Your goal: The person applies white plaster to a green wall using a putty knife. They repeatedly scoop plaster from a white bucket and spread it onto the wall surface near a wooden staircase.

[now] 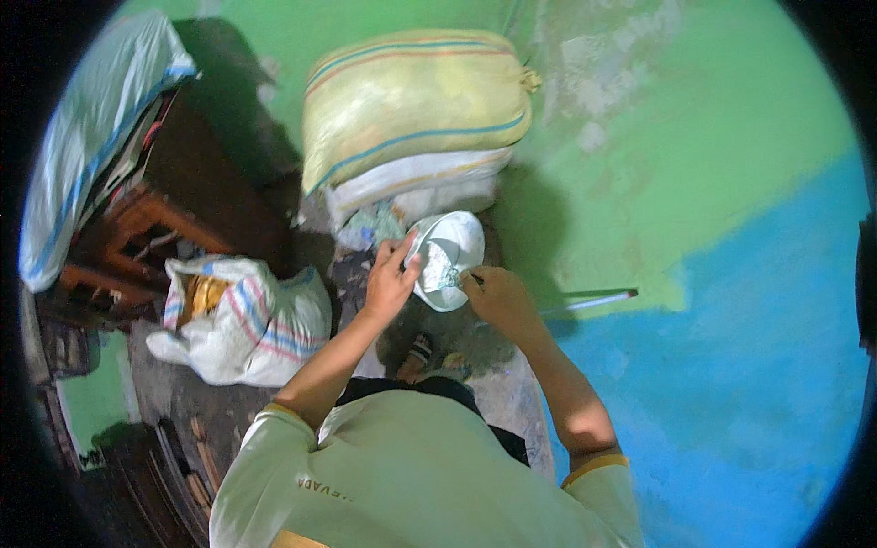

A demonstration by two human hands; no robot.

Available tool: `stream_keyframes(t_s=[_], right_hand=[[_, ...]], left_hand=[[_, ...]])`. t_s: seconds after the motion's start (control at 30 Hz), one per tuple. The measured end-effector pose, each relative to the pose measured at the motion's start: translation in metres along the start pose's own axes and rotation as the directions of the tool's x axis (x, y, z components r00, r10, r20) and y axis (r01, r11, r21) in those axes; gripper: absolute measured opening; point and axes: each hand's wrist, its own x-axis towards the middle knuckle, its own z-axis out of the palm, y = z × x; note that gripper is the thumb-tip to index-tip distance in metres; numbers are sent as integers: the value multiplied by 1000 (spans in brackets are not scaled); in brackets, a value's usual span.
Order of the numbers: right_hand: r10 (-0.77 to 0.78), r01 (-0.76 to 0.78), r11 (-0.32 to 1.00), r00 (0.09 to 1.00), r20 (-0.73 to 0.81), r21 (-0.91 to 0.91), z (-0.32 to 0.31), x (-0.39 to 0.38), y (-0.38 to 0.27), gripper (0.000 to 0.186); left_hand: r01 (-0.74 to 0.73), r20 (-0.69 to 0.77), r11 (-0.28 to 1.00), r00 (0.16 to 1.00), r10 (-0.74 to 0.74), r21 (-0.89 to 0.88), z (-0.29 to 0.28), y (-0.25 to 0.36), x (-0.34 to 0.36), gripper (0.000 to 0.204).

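Observation:
A white, bowl-like container [468,239] is tilted in front of me, with pale, wet-looking stuff inside. My left hand [391,281] grips its left side, fingers over the rim and the thumb toward the inside. At the right rim, my right hand [501,297] is closed around a thin tool [474,279] with a dark end. The tool's tip reaches into the container, where bluish-grey marks show on the contents. What kind of tool it is I cannot make out.
Behind the container, a stuffed yellow sack [416,105] lies on a white sack [411,183]. An open white sack [251,320] stands at left by a wooden cabinet [183,205]. A slim light tube [594,300] is on the green and blue wall [713,365] at right.

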Motion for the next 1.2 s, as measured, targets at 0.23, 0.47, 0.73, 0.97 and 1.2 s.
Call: stream_keyframes(t_s=[0.23,0.47,0.73,0.97,1.2], right_hand=[[420,-469,444,862,285,763,-69,14,91,31],[552,-225,34,817,170,974,-106,27,132,20],[541,-46,151,840,-44,988,-141,108,142,16],[432,-160,838,778,-455,522,-195,254,176,30],[-73,-301,762,840,-537,-574,-264,392,170,42]], left_hand=[[123,-96,973,985,-144,-197,58,-37,72,39],[371,8,815,912,-411,-445,77,-40,146,42],[397,1,639,850,-527,-659,57,-66,297,48],[241,-254,719,824,-507,-652,25,-131,431,45],[284,-374,865,813,-446,-413,3,-216,490,49]])
